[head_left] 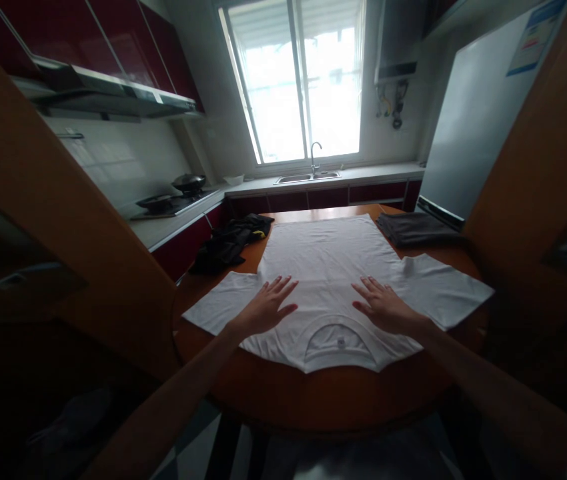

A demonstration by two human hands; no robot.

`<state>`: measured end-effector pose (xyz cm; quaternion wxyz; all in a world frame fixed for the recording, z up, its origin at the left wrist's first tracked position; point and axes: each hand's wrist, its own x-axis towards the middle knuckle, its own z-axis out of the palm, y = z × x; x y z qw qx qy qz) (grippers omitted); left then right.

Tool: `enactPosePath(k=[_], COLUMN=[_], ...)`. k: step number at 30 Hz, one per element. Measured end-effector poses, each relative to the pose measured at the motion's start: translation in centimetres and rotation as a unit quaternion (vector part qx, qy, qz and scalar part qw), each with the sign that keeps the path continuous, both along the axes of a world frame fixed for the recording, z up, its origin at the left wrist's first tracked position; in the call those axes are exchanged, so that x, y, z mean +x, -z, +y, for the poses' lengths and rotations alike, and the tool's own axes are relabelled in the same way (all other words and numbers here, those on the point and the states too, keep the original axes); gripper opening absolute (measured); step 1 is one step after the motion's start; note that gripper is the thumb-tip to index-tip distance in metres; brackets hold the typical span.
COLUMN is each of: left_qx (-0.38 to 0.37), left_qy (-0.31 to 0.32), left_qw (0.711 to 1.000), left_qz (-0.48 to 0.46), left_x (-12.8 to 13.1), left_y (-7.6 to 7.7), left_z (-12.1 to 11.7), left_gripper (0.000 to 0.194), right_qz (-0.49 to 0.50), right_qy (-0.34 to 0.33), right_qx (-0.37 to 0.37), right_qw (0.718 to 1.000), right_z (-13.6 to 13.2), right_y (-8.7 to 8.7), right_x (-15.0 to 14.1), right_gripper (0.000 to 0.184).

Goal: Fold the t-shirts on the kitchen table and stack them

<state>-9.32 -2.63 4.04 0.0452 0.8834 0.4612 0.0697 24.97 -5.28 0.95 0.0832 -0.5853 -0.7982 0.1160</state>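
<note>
A white T-shirt [331, 260] lies spread flat on a round wooden table [313, 403], its collar toward me and its hem at the far side. Both sleeves stretch out sideways. My left hand [268, 305] rests palm down on the shirt's left chest area, fingers spread. On the opposite side of the collar, my right hand [381, 305] lies in the same way, its fingers apart. Neither hand grips the cloth.
Dark crumpled clothing [231, 241] sits at the table's left, and a folded dark grey garment [416, 229] at the far right. Beyond are a sink [308, 178], a stove with pans [188, 183] and a fridge [478, 120]. Wooden frames [88, 220] flank me.
</note>
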Motion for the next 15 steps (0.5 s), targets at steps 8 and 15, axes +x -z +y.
enactPosePath(k=[8, 15], left_qx=[0.004, -0.022], left_qy=[-0.035, -0.037], left_qw=[0.999, 0.999], left_qz=[0.001, -0.003], left_x=[7.2, 7.1], left_y=[3.5, 5.3], left_z=[4.6, 4.2], left_gripper=[0.061, 0.064], right_qz=[-0.005, 0.012], right_qy=[0.057, 0.058], right_qx=[-0.020, 0.044], right_qw=[0.998, 0.997], right_z=[6.0, 5.9], right_y=[0.8, 2.4], right_x=[-4.9, -5.1], right_gripper=[0.072, 0.068])
